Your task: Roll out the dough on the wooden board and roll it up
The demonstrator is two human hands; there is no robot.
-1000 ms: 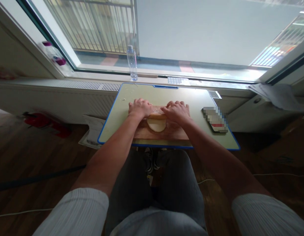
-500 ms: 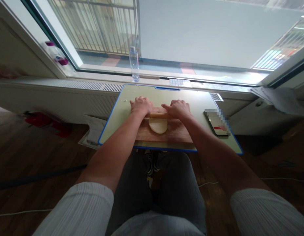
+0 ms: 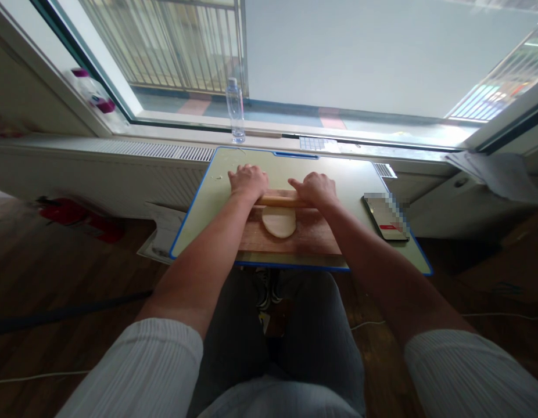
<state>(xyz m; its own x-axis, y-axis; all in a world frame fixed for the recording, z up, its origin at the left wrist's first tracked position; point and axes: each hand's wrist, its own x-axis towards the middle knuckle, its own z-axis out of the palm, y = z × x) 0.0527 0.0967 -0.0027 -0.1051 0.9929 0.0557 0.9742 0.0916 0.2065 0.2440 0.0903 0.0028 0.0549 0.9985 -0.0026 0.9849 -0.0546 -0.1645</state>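
Note:
A pale wooden rolling pin (image 3: 283,201) lies crosswise over the far edge of a flat, rounded piece of dough (image 3: 279,223). Under both is a brown wooden board (image 3: 310,235). My left hand (image 3: 248,181) is closed over the pin's left end, the fingertips bent forward. At the right end my right hand (image 3: 315,188) grips the pin, with its thumb pointing inward. Both palms hide the pin's ends. The dough's near side is round; its far edge meets the pin.
A small table (image 3: 351,174) with a blue rim carries the board. To the right lies a phone (image 3: 384,217). A clear bottle (image 3: 235,110) stands on the sill behind. A red fire extinguisher (image 3: 79,217) is on the floor at left.
The rolling pin and both hands have moved slightly away from me. My right thumb is raised a little more. The view has shifted slightly, and the dough stays on the board.

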